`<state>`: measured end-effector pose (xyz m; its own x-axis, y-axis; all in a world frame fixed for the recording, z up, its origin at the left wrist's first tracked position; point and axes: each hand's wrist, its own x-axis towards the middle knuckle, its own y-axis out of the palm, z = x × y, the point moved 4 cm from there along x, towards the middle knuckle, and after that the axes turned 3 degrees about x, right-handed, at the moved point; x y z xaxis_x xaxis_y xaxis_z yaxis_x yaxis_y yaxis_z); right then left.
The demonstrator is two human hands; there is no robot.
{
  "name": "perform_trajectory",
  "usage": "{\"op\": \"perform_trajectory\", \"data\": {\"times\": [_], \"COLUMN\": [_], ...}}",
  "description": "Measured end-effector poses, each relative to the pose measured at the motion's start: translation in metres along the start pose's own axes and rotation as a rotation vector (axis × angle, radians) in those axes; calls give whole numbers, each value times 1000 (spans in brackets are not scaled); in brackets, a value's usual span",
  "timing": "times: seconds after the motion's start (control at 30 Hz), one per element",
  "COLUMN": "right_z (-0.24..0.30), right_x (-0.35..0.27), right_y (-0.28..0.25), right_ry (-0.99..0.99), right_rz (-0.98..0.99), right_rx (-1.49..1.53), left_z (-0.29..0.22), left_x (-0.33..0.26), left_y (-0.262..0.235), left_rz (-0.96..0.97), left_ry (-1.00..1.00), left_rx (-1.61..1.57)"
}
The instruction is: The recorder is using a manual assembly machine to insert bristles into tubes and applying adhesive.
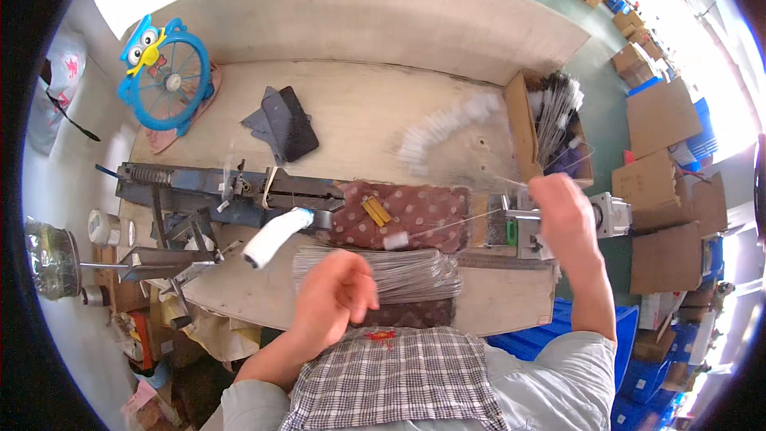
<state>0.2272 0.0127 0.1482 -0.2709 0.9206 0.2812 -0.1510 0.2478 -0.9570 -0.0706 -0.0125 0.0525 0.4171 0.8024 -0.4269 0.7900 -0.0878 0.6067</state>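
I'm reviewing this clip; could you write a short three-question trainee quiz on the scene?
1. Which of the person's hands is nearer the flat bundle of thin silvery metal wires?
2. True or false: the small yellow object lies inside the brown cardboard box.
3. Where in the picture is the blue, round, owl-headed object? A) lower right B) upper left C) lower centre

Key: 1. The left hand. 2. False; it lies on the brown dotted cloth. 3. B.

A head-worn fisheye looks down at the nearby workbench [359,112], picture edges seemingly warped.
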Motion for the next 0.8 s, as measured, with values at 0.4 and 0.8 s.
{"op": "perform_trajectory", "data": {"times": [0.4, 0.8], "right_z": [-12, -30], "right_x": [9, 7], "right_y": [39, 76], "right_ry": [171, 234], "right_rz": [-148, 49], "right_rx": [633, 559], "left_z": [43, 43], "left_x": [139, 136], "left_y": [114, 94], "left_rz": [100, 223], "left_ry": [937, 1170], "left_rx": [1570, 1690]}}
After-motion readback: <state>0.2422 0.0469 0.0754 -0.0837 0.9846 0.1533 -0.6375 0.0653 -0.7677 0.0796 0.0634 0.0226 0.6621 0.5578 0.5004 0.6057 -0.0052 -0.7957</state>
